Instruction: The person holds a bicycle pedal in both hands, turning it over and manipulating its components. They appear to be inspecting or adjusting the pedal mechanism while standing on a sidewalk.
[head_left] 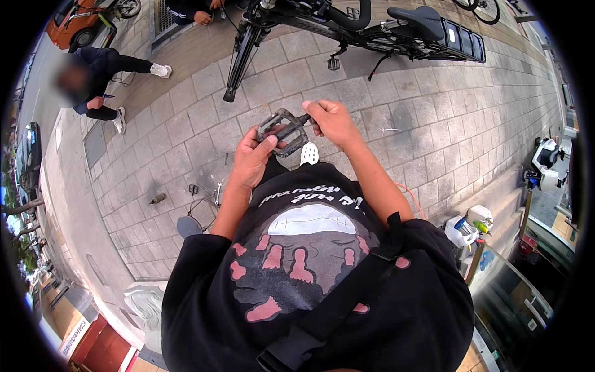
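In front of my body I hold a worn dark bicycle pedal (280,127). My left hand (253,155) is closed on the pedal's frame from the lower left, thumb over its edge. My right hand (331,124) pinches the short dark spindle (304,119) that sticks out from the pedal's right side. Beyond both hands, a black bicycle (353,37) with a rear rack stands across the top of the view, its fork end (229,93) low above the paving.
A person in dark clothes (99,62) is at upper left, another's hand (201,17) at top. On the grey paving (186,124) lie a spare pedal (193,189), a wrench (218,192) and a small metal part (158,198). White jugs (462,229) stand at right, near a scooter (548,164).
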`<state>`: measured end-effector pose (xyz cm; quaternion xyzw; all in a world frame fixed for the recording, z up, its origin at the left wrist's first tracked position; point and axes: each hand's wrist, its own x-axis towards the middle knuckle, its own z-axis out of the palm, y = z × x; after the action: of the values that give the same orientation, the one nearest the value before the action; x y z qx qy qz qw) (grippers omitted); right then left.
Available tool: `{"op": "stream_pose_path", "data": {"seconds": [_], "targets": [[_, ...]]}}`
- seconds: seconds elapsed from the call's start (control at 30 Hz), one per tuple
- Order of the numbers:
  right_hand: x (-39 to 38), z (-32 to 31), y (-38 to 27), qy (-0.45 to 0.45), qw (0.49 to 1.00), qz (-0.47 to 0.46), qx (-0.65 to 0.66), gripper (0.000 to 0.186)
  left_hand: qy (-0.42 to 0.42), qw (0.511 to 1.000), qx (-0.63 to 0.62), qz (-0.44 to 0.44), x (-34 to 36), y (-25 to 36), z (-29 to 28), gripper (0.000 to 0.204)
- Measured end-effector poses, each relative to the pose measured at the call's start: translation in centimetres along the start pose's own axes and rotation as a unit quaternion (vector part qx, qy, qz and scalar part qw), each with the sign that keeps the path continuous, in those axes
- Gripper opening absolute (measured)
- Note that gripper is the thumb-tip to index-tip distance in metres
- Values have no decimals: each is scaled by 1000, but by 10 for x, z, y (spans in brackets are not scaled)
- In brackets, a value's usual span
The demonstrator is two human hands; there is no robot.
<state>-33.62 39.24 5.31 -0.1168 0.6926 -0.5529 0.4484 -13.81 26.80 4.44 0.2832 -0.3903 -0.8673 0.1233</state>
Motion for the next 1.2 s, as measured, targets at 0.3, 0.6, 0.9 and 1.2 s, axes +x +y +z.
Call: {"op": "stream_pose_path", "data": {"seconds": [0.3, 0.6, 0.9, 1.2], "targets": [[-5, -12, -17, -96, 982, -32, -157, 44, 10, 999, 14, 35, 2, 5, 4, 38], [-5, -20, -18, -165, 972, -142, -85, 26, 26, 999, -1, 19, 7, 12, 1, 32], [4, -11, -24, -143, 980, -6, -139, 50, 18, 999, 23, 29, 9, 19, 5, 35], [11, -21, -13, -178, 974, -80, -117, 25, 14, 999, 25, 29, 18, 18, 7, 33]]}}
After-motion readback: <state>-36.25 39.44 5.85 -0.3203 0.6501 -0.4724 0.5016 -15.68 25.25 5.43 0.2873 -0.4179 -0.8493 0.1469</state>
